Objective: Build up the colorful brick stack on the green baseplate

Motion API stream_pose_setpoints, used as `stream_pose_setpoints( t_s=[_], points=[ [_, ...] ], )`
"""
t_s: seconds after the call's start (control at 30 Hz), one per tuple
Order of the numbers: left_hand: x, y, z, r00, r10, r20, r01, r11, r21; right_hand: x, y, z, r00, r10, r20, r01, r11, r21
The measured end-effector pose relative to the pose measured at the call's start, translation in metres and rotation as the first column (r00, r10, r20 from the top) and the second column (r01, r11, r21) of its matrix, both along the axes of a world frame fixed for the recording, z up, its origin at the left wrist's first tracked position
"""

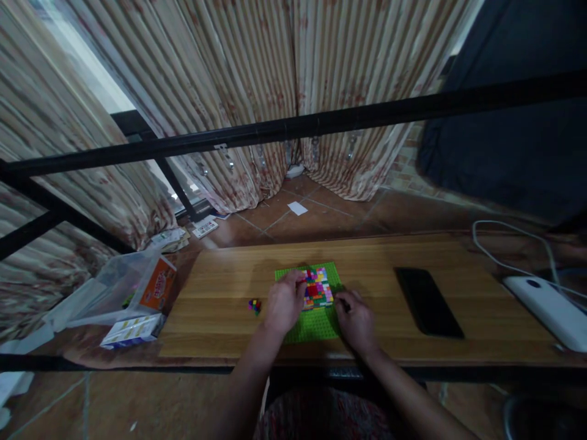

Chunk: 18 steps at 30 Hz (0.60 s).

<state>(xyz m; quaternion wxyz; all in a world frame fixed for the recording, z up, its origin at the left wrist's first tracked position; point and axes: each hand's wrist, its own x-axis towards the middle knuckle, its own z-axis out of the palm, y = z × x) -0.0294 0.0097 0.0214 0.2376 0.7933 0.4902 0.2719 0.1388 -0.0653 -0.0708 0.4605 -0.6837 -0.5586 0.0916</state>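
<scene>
A green studded baseplate (316, 327) lies on the wooden tabletop, carrying a block of multicoloured toy bricks (318, 287). My left hand (285, 299) rests over the left side of the bricks, fingers bent together at their edge; anything between the fingertips is hidden. Beside the plate's right edge is my right hand (355, 321), its thumb and fingers curled into a pinch near the bricks. Whatever it holds is too small to make out. A little cluster of loose coloured bricks (254, 306) sits left of my left hand.
A black phone (428, 302) and a white device (548, 311) with a cable occupy the table's right side. Off the left end stand a clear plastic bin (107, 287), an orange box (158, 284) and a small carton (132, 330). A black metal bar (275, 130) crosses beyond the table.
</scene>
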Motion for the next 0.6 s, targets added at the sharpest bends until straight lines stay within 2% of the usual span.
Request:
stream_pose_setpoints(
  t_s=[0.2, 0.33, 0.6],
  points=[
    [0.011, 0.013, 0.008, 0.972, -0.062, -0.225, 0.088, 0.990, 0.109, -0.001, 0.001, 0.002, 1.000, -0.001, 0.000, 0.001, 1.000, -0.004],
    [0.014, 0.016, 0.007, 0.945, -0.079, -0.319, 0.138, 0.976, 0.167, -0.001, 0.001, 0.003, 1.000, -0.005, -0.006, 0.005, 1.000, 0.000],
    [0.014, 0.016, -0.002, 0.958, -0.037, -0.283, 0.113, 0.960, 0.256, -0.002, 0.001, 0.003, 1.000, -0.002, -0.011, 0.002, 1.000, 0.016]
  ],
)
